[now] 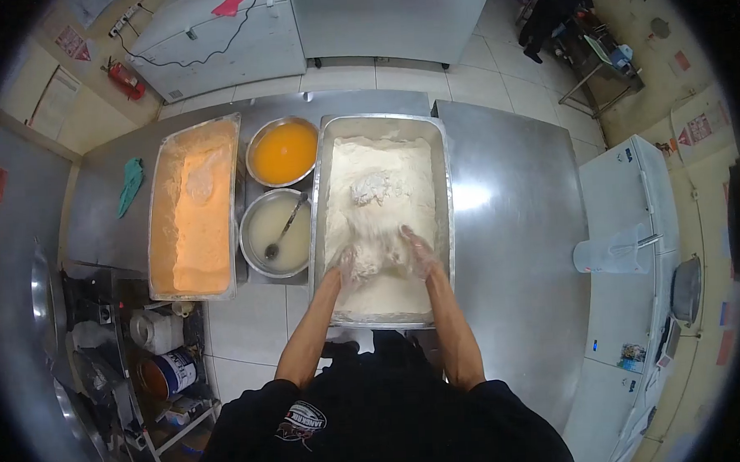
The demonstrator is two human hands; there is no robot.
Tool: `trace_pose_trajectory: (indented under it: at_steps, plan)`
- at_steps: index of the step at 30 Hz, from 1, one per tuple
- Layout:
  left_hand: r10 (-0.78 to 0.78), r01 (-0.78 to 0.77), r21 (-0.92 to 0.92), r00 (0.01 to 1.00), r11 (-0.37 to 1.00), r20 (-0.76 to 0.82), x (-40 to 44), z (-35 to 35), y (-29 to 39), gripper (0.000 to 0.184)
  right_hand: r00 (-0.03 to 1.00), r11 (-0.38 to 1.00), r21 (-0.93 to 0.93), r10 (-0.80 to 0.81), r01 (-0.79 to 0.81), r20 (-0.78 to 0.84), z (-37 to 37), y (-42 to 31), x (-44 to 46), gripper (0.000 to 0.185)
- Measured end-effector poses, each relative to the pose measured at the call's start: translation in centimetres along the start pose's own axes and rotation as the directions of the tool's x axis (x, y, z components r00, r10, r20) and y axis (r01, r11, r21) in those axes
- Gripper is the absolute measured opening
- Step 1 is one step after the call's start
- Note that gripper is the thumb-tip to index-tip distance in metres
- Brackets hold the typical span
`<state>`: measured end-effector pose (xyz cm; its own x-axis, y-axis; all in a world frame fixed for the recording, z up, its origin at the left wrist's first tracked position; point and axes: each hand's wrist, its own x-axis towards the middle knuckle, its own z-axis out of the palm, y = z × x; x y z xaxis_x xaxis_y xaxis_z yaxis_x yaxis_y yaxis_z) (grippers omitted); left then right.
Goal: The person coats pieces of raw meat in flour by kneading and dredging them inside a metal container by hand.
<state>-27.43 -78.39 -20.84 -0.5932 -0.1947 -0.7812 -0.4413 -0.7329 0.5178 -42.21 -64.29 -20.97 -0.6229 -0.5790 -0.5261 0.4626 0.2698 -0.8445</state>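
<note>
A deep metal tray holds pale flour directly in front of me. My left hand, in a clear glove, is low inside the tray on the left; its fingers blur into the flour. Across from it, my right hand, also gloved, has its fingers apart and raised. Between the hands is loose, motion-blurred flour with a clumpy floured mass; whether either hand grips it is unclear. Farther up the tray rests a flour-coated lump, apart from both hands.
Left of the tray stand a bowl of orange liquid and a bowl of cloudy liquid with a ladle. Beyond them are a tray of orange powder and a green cloth. A plastic jug is at the right.
</note>
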Motion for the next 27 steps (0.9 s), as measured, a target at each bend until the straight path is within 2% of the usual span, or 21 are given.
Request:
trace_pose_trajectory:
  at_steps: [1,2,3,4,5,6,7,9,12,13,14,15,16,17,18,19,21,22,24,25,27]
  plan:
    - [0.01,-0.011,0.049,1.0,0.999,0.025,-0.5,0.1,0.2,0.071,0.976,0.938,-0.268,-0.209,0.219,0.064,-0.9,-2.1,-2.2,0.051]
    - [0.041,-0.047,0.191,0.999,0.98,0.035,-0.1,-0.8,-0.5,0.067,1.0,0.753,-0.658,-0.008,0.004,-0.002,-1.0,-4.1,-3.0,0.044]
    - [0.094,-0.1,0.417,0.995,0.904,0.035,0.3,-2.2,-2.2,0.063,0.979,0.374,-0.917,0.194,-0.139,-0.069,-1.1,-6.2,-3.8,0.039]
    - [0.172,-0.145,0.694,0.985,0.705,0.032,0.7,-3.2,-3.9,0.059,0.98,0.294,-0.948,0.187,-0.12,-0.066,-2.4,-3.1,-3.7,0.035]
    - [0.269,-0.142,0.91,0.963,0.389,0.035,1.5,-3.8,-6.1,0.056,0.996,0.385,-0.92,0.083,-0.073,-0.045,-3.4,1.8,-3.1,0.032]
    - [0.395,-0.075,0.996,0.917,0.04,0.053,3.3,-4.2,-9.2,0.053,0.999,0.508,-0.861,-0.044,0.008,-0.016,-3.8,6.7,-2.3,0.028]
    - [0.583,0.086,0.962,0.808,-0.261,0.086,9.0,-5.8,-15.0,0.05,0.993,0.662,-0.744,-0.117,0.087,0.012,-3.2,9.9,-1.7,0.024]
    - [0.374,-0.003,1.0,0.928,-0.024,0.011,5.3,-0.9,-7.6,0.05,0.988,0.9,-0.409,-0.125,0.151,0.091,-1.6,12.5,0.0,0.017]
    - [0.458,-0.078,0.997,0.886,0.006,0.067,5.7,0.4,-1.9,0.049,0.98,0.974,-0.145,-0.156,0.174,0.125,-0.2,8.4,2.4,0.008]
    - [0.598,-0.1,0.99,0.789,-0.102,0.141,5.2,0.7,0.2,0.049,0.966,0.964,-0.068,-0.254,0.258,0.053,0.2,6.0,3.2,0.012]
    - [0.746,-0.066,0.962,0.618,-0.266,0.249,4.7,0.9,2.0,0.049,0.945,0.941,0.094,-0.323,0.326,-0.051,1.0,1.8,2.9,0.007]
    - [0.847,0.04,0.909,0.382,-0.414,0.369,4.1,1.1,3.8,0.049,0.916,0.884,0.247,-0.366,0.398,-0.165,1.7,-1.5,3.3,0.004]
    - [0.87,0.107,0.882,0.255,-0.459,0.421,4.2,1.3,6.0,0.049,0.875,0.829,-0.428,-0.459,0.36,-0.153,0.9,-2.2,5.9,0.004]
    - [0.873,0.183,0.855,0.153,-0.486,0.463,4.8,1.3,8.2,0.049,0.861,0.652,-0.704,-0.496,0.281,-0.116,0.1,-2.4,9.0,0.005]
    - [0.876,0.107,0.891,0.27,-0.441,0.4,6.7,0.6,10.3,0.05,0.844,0.401,-0.901,-0.531,0.169,-0.078,-0.7,-2.5,12.2,0.006]
    - [0.862,0.047,0.926,0.383,-0.375,0.33,8.5,0.0,12.3,0.05,0.831,0.386,-0.89,-0.555,0.245,-0.012,-0.9,-2.5,15.6,0.024]
    - [0.768,-0.059,0.974,0.606,-0.218,0.208,11.8,-1.8,13.1,0.05,0.814,0.372,-0.872,-0.578,0.318,0.05,-0.6,-2.7,18.0,0.042]
    - [0.73,-0.213,0.977,0.669,0.004,0.142,13.3,-2.5,12.7,0.054,0.859,0.369,-0.878,-0.504,0.306,0.088,-0.5,-3.9,17.9,0.042]
    - [0.603,-0.419,0.78,0.795,0.464,0.068,15.4,-3.7,12.1,0.064,0.926,0.352,-0.891,-0.339,0.287,0.165,-0.4,-6.9,17.2,0.042]
    - [0.594,-0.41,0.779,0.802,0.474,0.06,14.8,-4.3,11.3,0.064,0.952,0.348,-0.897,-0.236,0.272,0.197,-0.3,-7.9,16.0,0.042]
    - [0.334,-0.183,0.949,0.938,0.256,0.091,13.2,-4.2,11.8,0.069,0.965,0.341,-0.904,-0.14,0.258,0.223,-0.8,-11.1,14.7,0.043]
